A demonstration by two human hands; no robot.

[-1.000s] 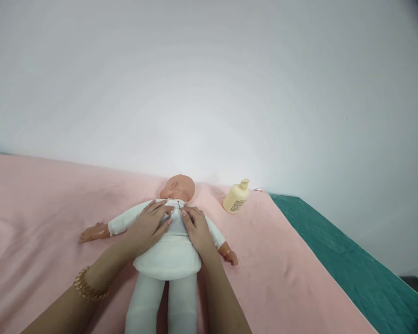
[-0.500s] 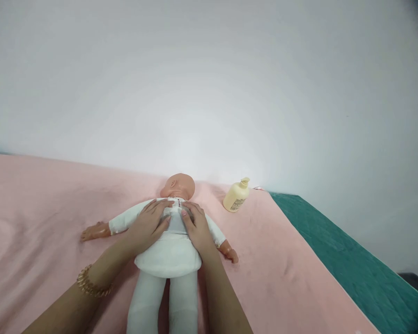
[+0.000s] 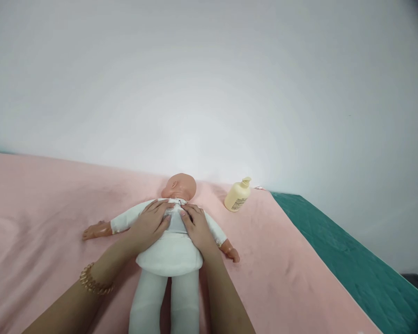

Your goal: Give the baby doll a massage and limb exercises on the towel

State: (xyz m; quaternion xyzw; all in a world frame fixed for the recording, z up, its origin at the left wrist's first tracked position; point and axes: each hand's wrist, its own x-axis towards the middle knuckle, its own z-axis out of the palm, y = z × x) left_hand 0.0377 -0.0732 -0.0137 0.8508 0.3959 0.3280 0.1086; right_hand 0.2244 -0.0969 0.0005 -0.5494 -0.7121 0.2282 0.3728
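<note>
So from where I'm standing: left hand (image 3: 149, 226) is laid flat, fingers loosely extended, palm down on one side of the baby doll (image 3: 170, 255)'s upper back. Right hand (image 3: 196, 227) is doing the mirror version on the other side. Neither's curled around anything, just resting contact.

The doll is right under both, centre-bottom of the frame, looks face-down with its head (image 3: 181, 186) turned toward frame left. Long axis runs nearly straight up the picture, legs at the bottom edge, so its midline sits in the gap between the two thumbs. I'd call the right thumb a hair closer to that middle line, but honestly it's near even.

Further out, there's a pale yellow pump bottle (image 3: 236, 197) up and right of the doll's head, nearer the right hand, untouched. All on a pink sheet (image 3: 282, 264), with green cloth (image 3: 348, 262) at lower right.
</note>
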